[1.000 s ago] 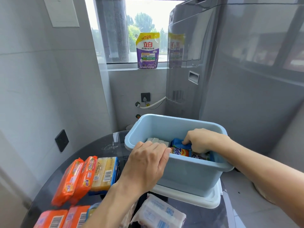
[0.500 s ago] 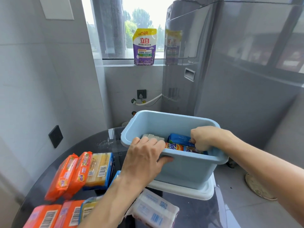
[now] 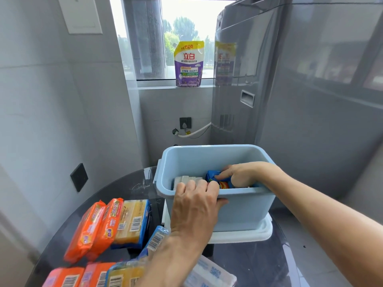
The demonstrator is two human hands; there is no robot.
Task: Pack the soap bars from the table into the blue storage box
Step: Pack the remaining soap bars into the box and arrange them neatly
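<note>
The blue storage box (image 3: 244, 212) stands on its white lid (image 3: 240, 237) on the dark round table (image 3: 128, 185). My left hand (image 3: 194, 206) grips the box's near rim, fingers curled over the edge. My right hand (image 3: 240, 177) reaches inside and pinches a blue-wrapped soap bar (image 3: 213, 175) lying among other packs; white bars (image 3: 186, 180) sit at the box's left. On the table to the left lie orange soap packs (image 3: 93, 228) and a yellow soap pack (image 3: 132, 220). More packs (image 3: 93, 276) lie at the near edge.
A white wrapped pack (image 3: 209, 272) lies near the table's front, partly under my left arm. A grey washing machine (image 3: 290, 100) stands right of the table. A purple detergent pouch (image 3: 188, 65) stands on the window sill. A wall socket (image 3: 78, 177) is at the left.
My right hand has shifted left inside the box onto the blue soap bar. My left hand keeps its hold on the rim. The camera has tilted slightly.
</note>
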